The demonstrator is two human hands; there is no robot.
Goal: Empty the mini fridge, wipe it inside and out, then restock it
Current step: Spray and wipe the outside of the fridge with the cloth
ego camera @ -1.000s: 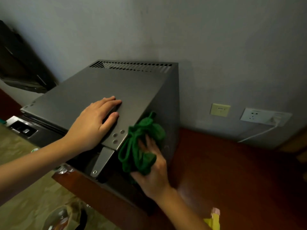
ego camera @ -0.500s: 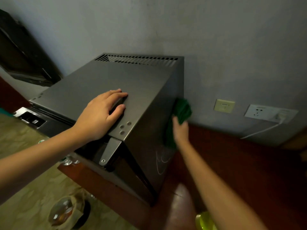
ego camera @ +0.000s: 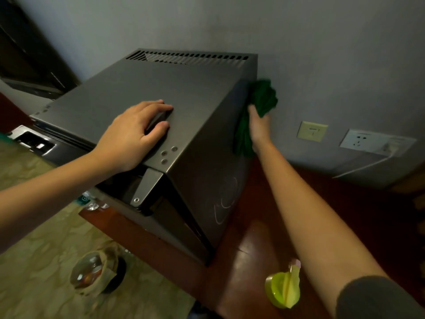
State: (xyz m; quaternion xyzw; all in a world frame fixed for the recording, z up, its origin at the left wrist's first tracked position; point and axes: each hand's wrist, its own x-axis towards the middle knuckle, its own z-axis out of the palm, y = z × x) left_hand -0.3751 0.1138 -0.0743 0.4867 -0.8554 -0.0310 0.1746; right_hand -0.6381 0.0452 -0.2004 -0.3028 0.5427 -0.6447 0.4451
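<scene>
The dark grey mini fridge [ego camera: 142,88] stands on a red-brown wooden counter [ego camera: 257,245], its door swung open to the left. My left hand [ego camera: 135,132] rests on the fridge's top near the front right corner, fingers lightly bent. My right hand [ego camera: 258,125] holds a bunched green cloth [ego camera: 264,97] against the fridge's right side wall, high up near its back edge. Part of the cloth hangs below the hand. White scribble marks show lower on that side wall.
A yellow-green spray bottle [ego camera: 284,288] stands on the counter by my right forearm. A switch [ego camera: 312,131] and a socket [ego camera: 377,142] with a white cable sit on the wall. A lined bin [ego camera: 96,271] is on the floor below.
My right hand has carried the cloth from the fridge's front right corner back along the side wall, then upward near the back edge. My left hand has stayed on top.
</scene>
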